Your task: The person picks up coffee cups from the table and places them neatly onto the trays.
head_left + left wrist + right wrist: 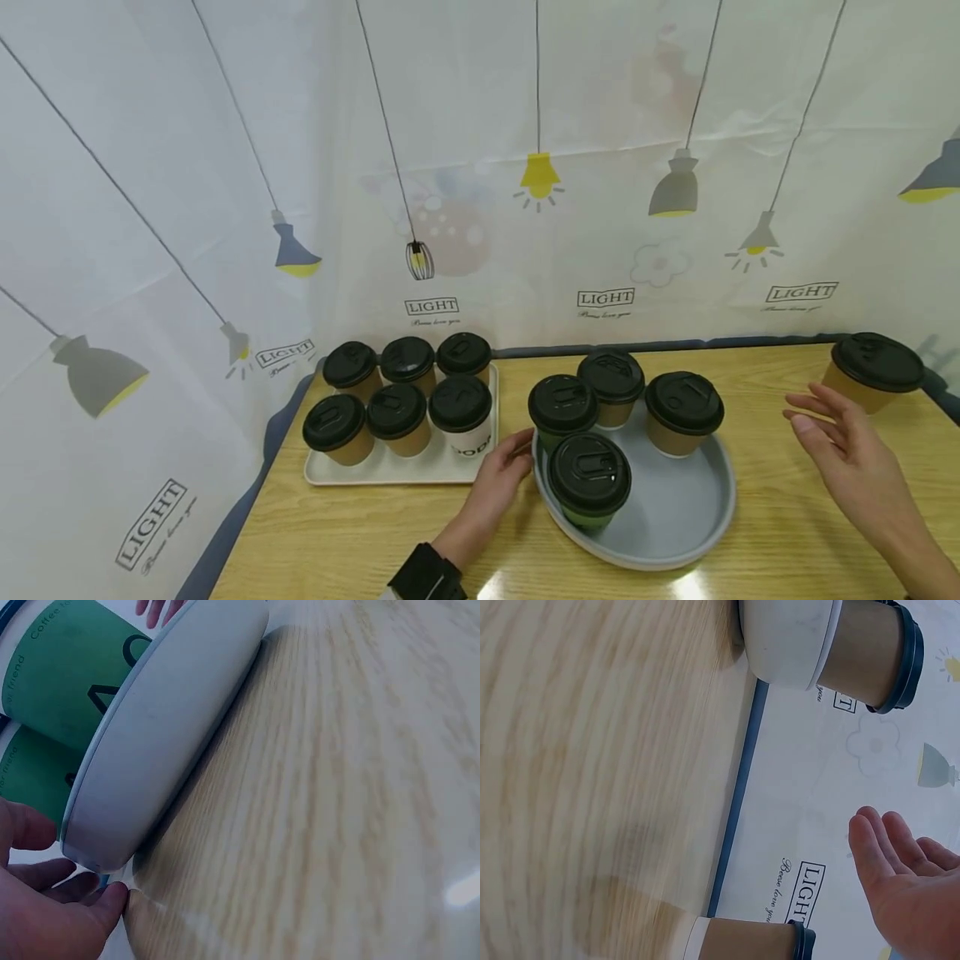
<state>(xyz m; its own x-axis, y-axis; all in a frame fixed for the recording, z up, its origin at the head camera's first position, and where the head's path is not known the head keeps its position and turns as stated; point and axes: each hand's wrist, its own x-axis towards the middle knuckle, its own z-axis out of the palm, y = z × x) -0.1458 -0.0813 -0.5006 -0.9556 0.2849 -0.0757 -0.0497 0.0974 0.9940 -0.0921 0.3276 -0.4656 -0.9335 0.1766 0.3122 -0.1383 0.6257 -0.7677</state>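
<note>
My left hand (501, 477) is at the left side of a round grey tray (675, 533), its fingertips right at the rim. In the left wrist view the fingers (64, 889) lie beside the tray's wall. On this tray stand two green cups (588, 479) with black lids and two brown ones (678, 417). Over on the right, my right hand (855, 467) is in the air with its fingers loosely extended, holding nothing. It is nearest to a single brown cup (862, 387) with a black lid, standing on the table.
A white rectangular tray (390, 477) stands on the left with several lidded cups in two rows, one of them white (468, 437) and the others brown. Behind the wooden table (337, 542) hangs a curtain (480, 108) printed with lamps.
</note>
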